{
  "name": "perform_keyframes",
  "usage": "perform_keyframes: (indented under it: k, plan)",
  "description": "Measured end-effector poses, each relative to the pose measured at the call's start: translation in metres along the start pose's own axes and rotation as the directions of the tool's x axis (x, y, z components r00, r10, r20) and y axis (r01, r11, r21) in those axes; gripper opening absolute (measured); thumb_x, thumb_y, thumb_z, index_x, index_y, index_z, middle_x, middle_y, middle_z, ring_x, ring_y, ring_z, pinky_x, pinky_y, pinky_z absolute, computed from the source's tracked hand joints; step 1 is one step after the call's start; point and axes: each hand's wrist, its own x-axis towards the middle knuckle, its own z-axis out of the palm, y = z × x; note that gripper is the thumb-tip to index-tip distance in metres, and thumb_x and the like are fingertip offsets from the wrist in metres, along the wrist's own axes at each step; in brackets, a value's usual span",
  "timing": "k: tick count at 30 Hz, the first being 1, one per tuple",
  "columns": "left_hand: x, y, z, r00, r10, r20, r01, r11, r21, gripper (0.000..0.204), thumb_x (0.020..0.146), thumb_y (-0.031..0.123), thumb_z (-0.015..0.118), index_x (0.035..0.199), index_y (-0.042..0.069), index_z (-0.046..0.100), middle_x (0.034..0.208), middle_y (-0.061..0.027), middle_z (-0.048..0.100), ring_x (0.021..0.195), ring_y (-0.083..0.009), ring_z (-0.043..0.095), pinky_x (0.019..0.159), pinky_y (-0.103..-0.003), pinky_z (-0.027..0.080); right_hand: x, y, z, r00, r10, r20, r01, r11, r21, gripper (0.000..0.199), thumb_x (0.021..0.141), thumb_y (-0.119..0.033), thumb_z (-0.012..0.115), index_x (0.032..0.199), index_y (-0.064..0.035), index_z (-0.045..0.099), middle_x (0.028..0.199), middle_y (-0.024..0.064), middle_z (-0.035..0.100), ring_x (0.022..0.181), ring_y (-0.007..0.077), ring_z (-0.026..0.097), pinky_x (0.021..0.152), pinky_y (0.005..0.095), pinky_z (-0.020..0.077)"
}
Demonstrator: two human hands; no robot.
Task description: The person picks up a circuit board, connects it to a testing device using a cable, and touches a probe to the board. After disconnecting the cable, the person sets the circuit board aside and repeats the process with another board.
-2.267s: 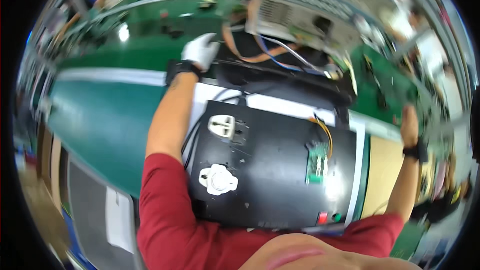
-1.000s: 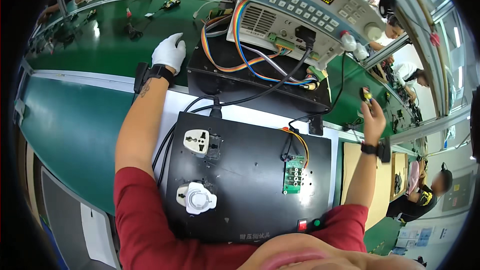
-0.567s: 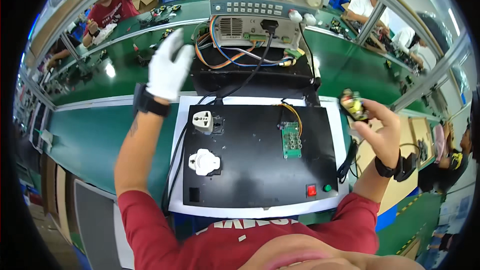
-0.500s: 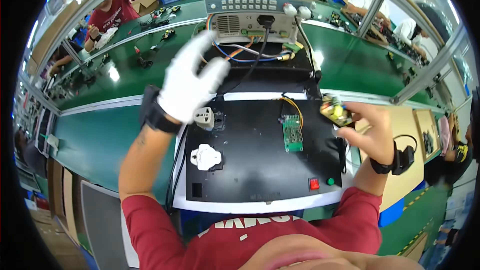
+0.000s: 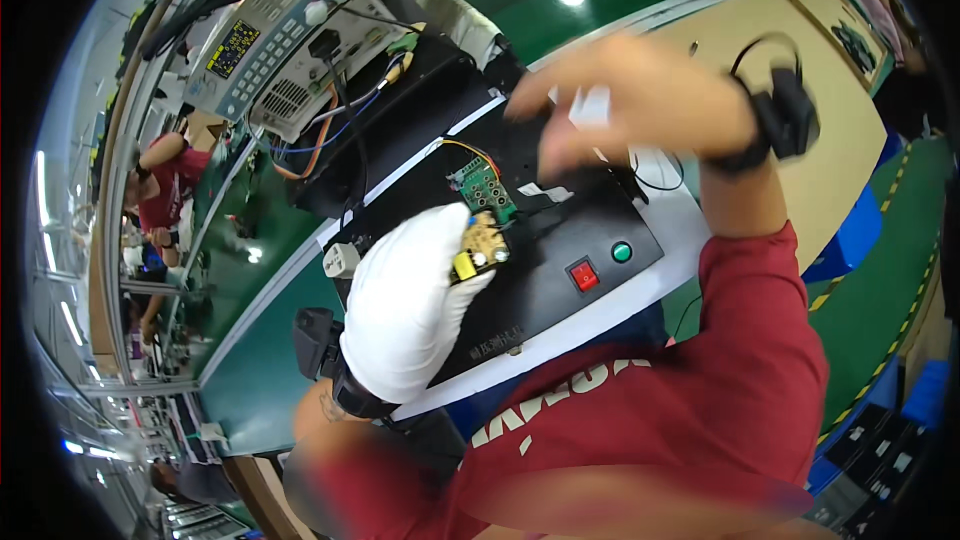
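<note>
My left hand [image 5: 405, 300], in a white glove, is closed on a small circuit board [image 5: 484, 243] with a yellow block and other parts on it. Below it lies a black test panel [image 5: 540, 270]. A green circuit board [image 5: 482, 188] with coloured wires is fixed on the panel, just beyond the held board. Bare and smeared by motion, my right hand [image 5: 640, 105] hovers over the panel's far right corner. Its thumb and fingers look apart. A white patch shows between them, and I cannot make out what it is.
On the panel are a red rocker switch [image 5: 583, 275], a green button [image 5: 622, 252] and a white socket [image 5: 341, 260]. A bench instrument [image 5: 262, 40] with cables stands far left. At right lies a tan board [image 5: 810, 130]. A co-worker [image 5: 165, 190] sits across the bench.
The small circuit board has passed from my right hand to my gloved left hand, which came down over the panel. My right hand moved up and away. The view has turned.
</note>
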Motion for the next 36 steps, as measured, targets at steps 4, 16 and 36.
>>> perform_keyframes:
  k: [4, 16, 36]
  plan:
    - [-0.005, -0.001, 0.002, 0.994, -0.102, 0.046, 0.101, 0.994, 0.04, 0.058, 0.072, 0.007, 0.075, 0.123, -0.002, 0.05, 0.11, -0.0176, 0.06, 0.098, -0.0321, 0.06, 0.085, -0.036, 0.047, -0.018, 0.092, -0.066, 0.558, 0.765, -0.322, -0.823, 0.458, -0.336, 0.031, 0.087, -0.026, 0.054, 0.081, 0.0046, 0.056, 0.056, 0.0103, 0.056, 0.042, 0.0182, 0.056, 0.042, 0.0313, 0.0459]
    - [0.0, 0.009, 0.002, 0.996, 0.077, 0.036, -0.08, 0.994, 0.075, 0.063, 0.061, 0.004, 0.079, 0.118, 0.002, 0.051, 0.108, -0.0175, 0.061, 0.096, -0.0353, 0.06, 0.084, -0.043, 0.048, -0.095, 0.266, -0.025, 0.512, 0.582, -0.631, -0.842, 0.485, -0.236, 0.024, 0.082, -0.017, 0.047, 0.092, -0.0028, 0.063, 0.099, 0.0164, 0.063, 0.096, 0.0292, 0.059, 0.084, 0.0348, 0.0444]
    - [-0.084, -0.062, -0.056, 0.424, -0.574, -0.7, 0.497, 0.794, -0.35, 0.06, 0.083, -0.004, 0.064, 0.136, -0.001, 0.036, 0.123, -0.0119, 0.053, 0.106, -0.017, 0.053, 0.092, -0.028, 0.044, -0.002, 0.088, -0.036, 0.791, 0.473, -0.388, -0.609, 0.673, -0.42, 0.031, 0.084, -0.027, 0.063, 0.093, 0.0027, 0.062, 0.076, 0.0089, 0.062, 0.067, 0.0166, 0.055, 0.064, 0.0292, 0.0432]
